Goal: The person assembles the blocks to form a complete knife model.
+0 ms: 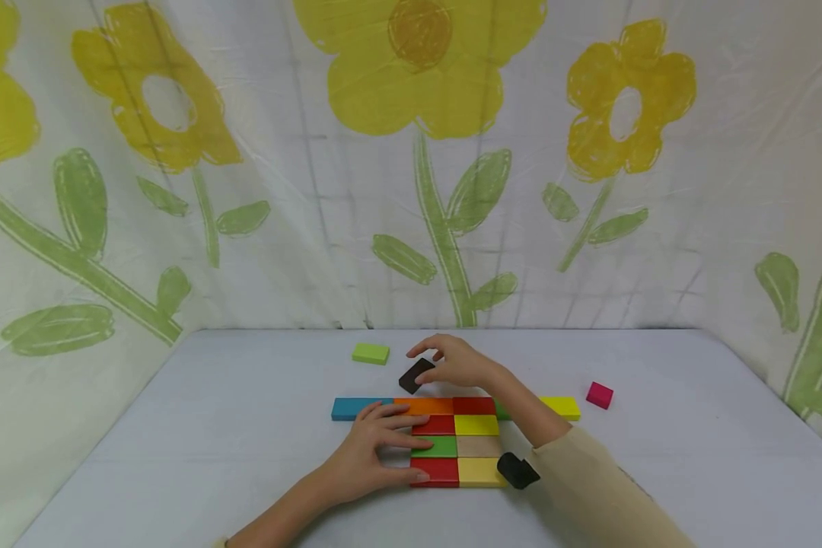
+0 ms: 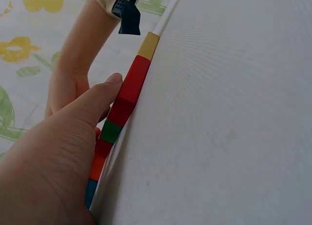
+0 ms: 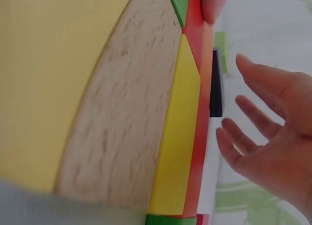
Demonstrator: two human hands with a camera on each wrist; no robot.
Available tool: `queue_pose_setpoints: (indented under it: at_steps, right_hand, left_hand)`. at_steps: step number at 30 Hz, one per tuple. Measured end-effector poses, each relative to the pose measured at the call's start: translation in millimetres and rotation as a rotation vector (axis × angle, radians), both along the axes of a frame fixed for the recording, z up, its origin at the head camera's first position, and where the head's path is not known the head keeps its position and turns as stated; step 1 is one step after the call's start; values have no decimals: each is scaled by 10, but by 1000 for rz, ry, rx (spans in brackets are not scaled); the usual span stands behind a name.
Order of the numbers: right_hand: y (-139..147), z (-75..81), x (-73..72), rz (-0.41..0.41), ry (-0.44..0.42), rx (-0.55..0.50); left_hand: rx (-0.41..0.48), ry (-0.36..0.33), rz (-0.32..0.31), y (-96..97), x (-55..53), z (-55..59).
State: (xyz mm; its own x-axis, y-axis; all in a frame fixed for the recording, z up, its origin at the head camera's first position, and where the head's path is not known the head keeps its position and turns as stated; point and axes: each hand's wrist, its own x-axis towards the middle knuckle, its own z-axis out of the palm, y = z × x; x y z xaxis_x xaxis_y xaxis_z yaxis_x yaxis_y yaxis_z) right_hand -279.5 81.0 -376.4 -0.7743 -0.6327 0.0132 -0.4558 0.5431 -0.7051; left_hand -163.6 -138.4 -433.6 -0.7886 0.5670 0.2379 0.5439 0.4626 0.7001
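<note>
In the head view, my left hand (image 1: 377,453) lies with fingers stretched over the left side of a flat patch of coloured blocks, touching the red, green and red blocks (image 1: 441,473) there. The right column has a yellow block (image 1: 476,425), a plain wood block (image 1: 478,447) and a pale yellow block (image 1: 481,472). Beyond the patch, my right hand (image 1: 459,361) hovers at a black block (image 1: 411,378), fingers spread and loosely bent. A gap shows between the right hand (image 3: 278,122) and the black block (image 3: 216,83) in the right wrist view.
A row with blue (image 1: 356,409), orange (image 1: 425,406), dark red (image 1: 473,406), green and yellow (image 1: 560,408) blocks runs along the patch's far side. A lime block (image 1: 371,353) lies behind, a crimson block (image 1: 600,395) to the right. A flowered curtain (image 1: 288,228) hangs behind the table.
</note>
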Motion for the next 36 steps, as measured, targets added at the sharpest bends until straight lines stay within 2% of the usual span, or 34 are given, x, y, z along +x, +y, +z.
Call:
queue_pose_setpoints:
  at_steps: [6, 13, 23, 36]
  right_hand:
    - [-49, -62, -71, 46, -28, -5]
    - [-64, -75, -95, 6, -90, 18]
    - [-58, -72, -134, -20, -81, 63]
    - [-63, -48, -98, -60, -48, 90]
  left_hand:
    - [-1, 25, -8, 2, -3, -10]
    - [5, 32, -16, 11, 1, -2]
    - [2, 6, -6, -2, 1, 0]
    - [3, -11, -5, -1, 1, 8]
